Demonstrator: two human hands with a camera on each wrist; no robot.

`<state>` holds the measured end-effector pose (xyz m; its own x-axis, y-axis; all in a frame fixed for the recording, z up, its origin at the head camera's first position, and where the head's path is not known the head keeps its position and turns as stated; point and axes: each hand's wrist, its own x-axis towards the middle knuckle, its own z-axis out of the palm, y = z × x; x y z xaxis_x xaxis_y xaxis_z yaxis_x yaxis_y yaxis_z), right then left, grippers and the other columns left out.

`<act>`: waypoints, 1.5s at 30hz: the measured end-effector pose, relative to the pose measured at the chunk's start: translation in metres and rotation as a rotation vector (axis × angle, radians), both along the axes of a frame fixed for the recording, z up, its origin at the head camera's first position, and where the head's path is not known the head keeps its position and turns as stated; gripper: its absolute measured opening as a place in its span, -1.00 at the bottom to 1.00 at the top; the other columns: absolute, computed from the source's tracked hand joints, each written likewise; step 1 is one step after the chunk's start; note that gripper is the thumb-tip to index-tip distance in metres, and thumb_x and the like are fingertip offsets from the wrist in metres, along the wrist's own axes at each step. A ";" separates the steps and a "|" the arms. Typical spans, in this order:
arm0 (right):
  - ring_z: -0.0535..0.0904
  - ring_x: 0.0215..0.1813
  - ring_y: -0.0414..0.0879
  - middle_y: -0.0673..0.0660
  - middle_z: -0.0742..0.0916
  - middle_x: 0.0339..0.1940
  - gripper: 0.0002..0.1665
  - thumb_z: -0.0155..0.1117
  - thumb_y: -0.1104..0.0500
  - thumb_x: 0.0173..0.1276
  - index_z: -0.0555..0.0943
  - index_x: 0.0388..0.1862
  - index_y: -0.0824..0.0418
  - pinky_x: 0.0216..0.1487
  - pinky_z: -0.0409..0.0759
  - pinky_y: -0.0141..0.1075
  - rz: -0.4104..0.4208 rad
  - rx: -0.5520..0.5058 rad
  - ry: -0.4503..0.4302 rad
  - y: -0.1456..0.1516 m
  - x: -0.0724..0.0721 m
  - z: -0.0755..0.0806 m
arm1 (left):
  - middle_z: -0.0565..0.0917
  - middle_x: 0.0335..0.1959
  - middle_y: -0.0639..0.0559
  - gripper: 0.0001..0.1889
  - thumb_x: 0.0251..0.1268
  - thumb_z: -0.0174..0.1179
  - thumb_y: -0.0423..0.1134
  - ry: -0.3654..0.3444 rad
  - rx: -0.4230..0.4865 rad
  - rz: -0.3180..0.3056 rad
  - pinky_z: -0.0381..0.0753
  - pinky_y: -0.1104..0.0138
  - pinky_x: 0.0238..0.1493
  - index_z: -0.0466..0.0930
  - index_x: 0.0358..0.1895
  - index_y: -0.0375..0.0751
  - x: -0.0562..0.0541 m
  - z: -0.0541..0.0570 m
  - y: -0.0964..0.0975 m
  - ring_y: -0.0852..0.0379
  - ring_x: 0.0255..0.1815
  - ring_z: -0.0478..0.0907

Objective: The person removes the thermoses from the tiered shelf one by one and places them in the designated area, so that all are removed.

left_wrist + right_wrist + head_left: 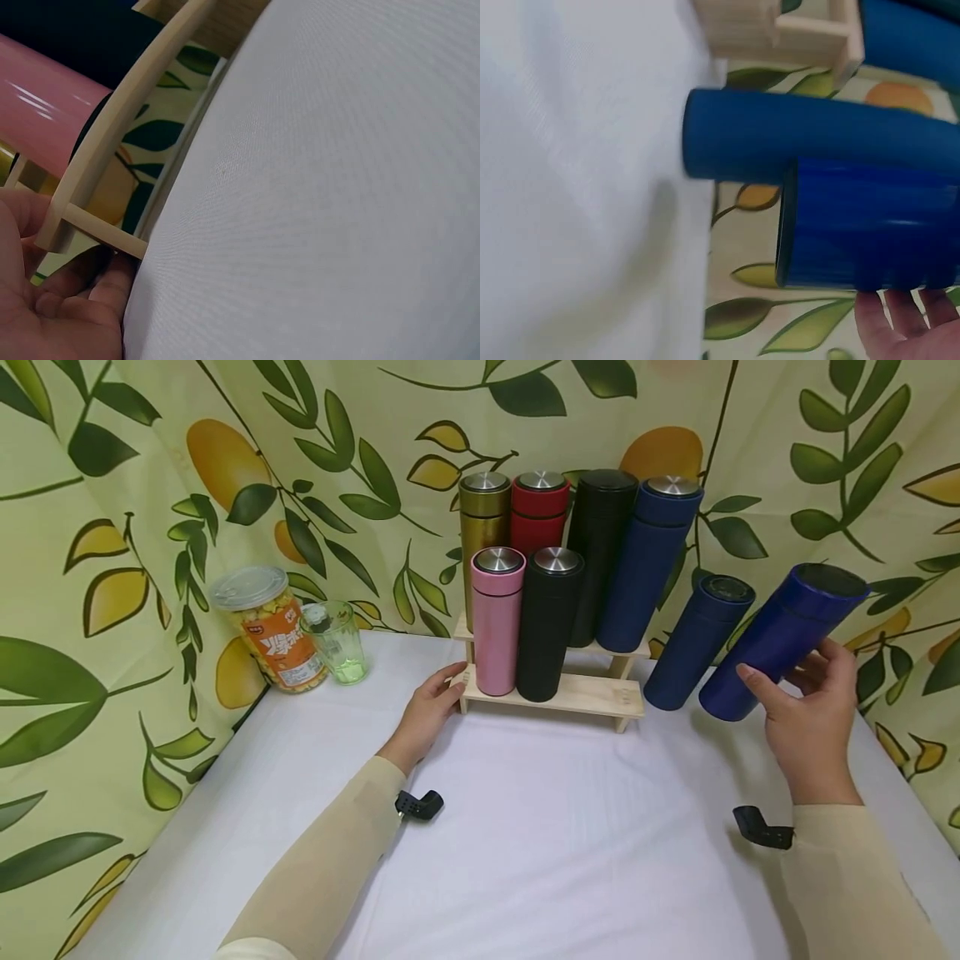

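Observation:
My left hand grips the left end of the lower shelf of a two-step wooden rack; in the left wrist view its fingers bend round the shelf end and leg. On that step stand a pink thermos flask and a black thermos flask. My right hand holds a glossy blue thermos flask, its thumb across the front and its other fingers at the far side. In the right wrist view fingertips lie along its wall. A matte navy thermos flask stands just left of it on the table.
Gold, red, tall black and blue thermos flasks stand on the upper step. At the table's back left are a snack jar and a green glass. Leaf-patterned cloth hangs behind the white-covered table.

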<state>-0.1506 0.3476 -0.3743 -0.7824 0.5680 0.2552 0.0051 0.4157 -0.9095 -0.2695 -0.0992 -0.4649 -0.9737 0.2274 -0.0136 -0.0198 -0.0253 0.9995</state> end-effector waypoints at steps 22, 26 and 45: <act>0.34 0.53 -0.12 0.01 0.38 0.58 0.03 0.47 0.06 0.55 0.07 0.77 -0.13 0.56 0.33 -0.25 -0.020 -0.101 -0.149 0.025 -0.030 -0.037 | 0.31 0.67 -0.14 -0.50 0.74 0.15 -0.22 0.024 -0.037 0.003 0.55 0.17 0.43 0.46 0.62 -0.11 -0.001 -0.002 0.000 -0.05 0.54 0.43; 0.30 0.58 -0.09 0.11 0.32 0.67 0.04 0.46 0.05 0.56 0.04 0.78 -0.14 0.60 0.29 -0.19 -0.014 -0.096 -0.164 0.025 -0.033 -0.040 | 0.30 0.68 -0.13 -0.49 0.74 0.15 -0.22 0.024 -0.051 0.006 0.55 0.16 0.44 0.46 0.63 -0.10 -0.001 -0.002 0.000 -0.05 0.55 0.43; 0.25 0.62 0.00 0.22 0.25 0.68 0.08 0.42 -0.03 0.59 -0.05 0.81 -0.18 0.60 0.30 -0.13 0.052 -0.085 -0.168 0.021 -0.028 -0.040 | 0.31 0.68 -0.07 -0.50 0.76 0.14 -0.17 0.010 -0.081 0.004 0.57 0.19 0.42 0.45 0.64 -0.01 0.000 0.001 -0.002 -0.01 0.52 0.46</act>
